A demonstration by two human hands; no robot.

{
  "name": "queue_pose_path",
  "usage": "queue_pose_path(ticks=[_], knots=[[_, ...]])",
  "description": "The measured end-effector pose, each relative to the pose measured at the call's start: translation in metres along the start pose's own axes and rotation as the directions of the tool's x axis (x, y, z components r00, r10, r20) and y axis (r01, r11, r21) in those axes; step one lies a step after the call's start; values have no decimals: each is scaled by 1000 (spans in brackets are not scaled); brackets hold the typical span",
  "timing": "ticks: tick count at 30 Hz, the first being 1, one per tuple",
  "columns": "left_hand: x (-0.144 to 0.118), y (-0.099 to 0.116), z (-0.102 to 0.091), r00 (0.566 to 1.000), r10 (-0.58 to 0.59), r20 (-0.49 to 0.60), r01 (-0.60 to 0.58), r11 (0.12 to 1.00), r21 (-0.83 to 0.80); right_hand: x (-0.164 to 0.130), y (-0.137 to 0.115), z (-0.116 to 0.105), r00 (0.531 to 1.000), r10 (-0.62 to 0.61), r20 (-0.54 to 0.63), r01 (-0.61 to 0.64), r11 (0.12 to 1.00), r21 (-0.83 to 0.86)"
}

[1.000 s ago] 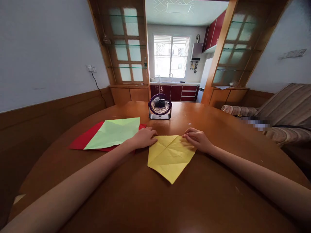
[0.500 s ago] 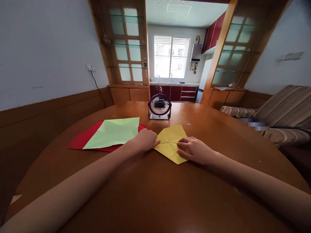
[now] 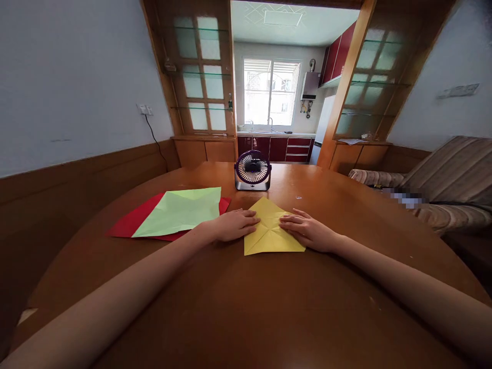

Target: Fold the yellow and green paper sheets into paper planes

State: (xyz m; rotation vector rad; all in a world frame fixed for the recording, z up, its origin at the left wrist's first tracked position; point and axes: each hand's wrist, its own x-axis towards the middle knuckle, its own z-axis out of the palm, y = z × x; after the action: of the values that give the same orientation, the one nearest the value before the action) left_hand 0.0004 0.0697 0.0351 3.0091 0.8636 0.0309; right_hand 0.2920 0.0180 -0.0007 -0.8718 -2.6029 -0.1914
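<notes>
A creased yellow paper (image 3: 269, 234), folded into a triangle with its point away from me, lies flat on the round wooden table (image 3: 246, 307). My left hand (image 3: 235, 225) rests flat on its left edge, fingers pressed down. On the paper's right side lies my right hand (image 3: 306, 230), fingers stretched out and pressing. Neither hand grips anything.
A light green sheet (image 3: 180, 210) lies on a red sheet (image 3: 128, 223) at the left of the table. A small purple desk fan (image 3: 252, 169) stands behind the yellow paper. A striped sofa (image 3: 442, 189) is at the right.
The yellow paper went from an open sheet to a folded triangle. Both hands shifted from its far corners to pressing flat on the folded shape.
</notes>
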Motion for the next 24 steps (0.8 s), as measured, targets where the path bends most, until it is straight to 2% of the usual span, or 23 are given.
queue_pose_path(ticks=[3,6,9,13,17,20,24], knots=[[-1,-3,7,997,-64,42,67,996,-57,0,-4,-3,995,-17,-101,17,1000,-7],[0,5,8,989,-142,41,142,990,-7,1,-14,-8,988,-22,-152,30,998,48],[1,18,9,977,-212,-12,213,972,104,2,-22,-11,991,-39,-129,56,990,130],[-7,35,13,961,-264,-86,277,930,240,0,-21,-10,995,-52,-85,65,987,148],[-25,40,17,971,-195,-138,224,944,242,-1,-16,-7,996,-72,-46,76,992,99],[-38,32,18,977,-126,-169,154,975,160,-2,-14,-6,995,-94,-20,95,994,48],[-45,19,16,987,-61,-151,67,997,34,-2,-15,-6,995,-93,-45,94,995,17]])
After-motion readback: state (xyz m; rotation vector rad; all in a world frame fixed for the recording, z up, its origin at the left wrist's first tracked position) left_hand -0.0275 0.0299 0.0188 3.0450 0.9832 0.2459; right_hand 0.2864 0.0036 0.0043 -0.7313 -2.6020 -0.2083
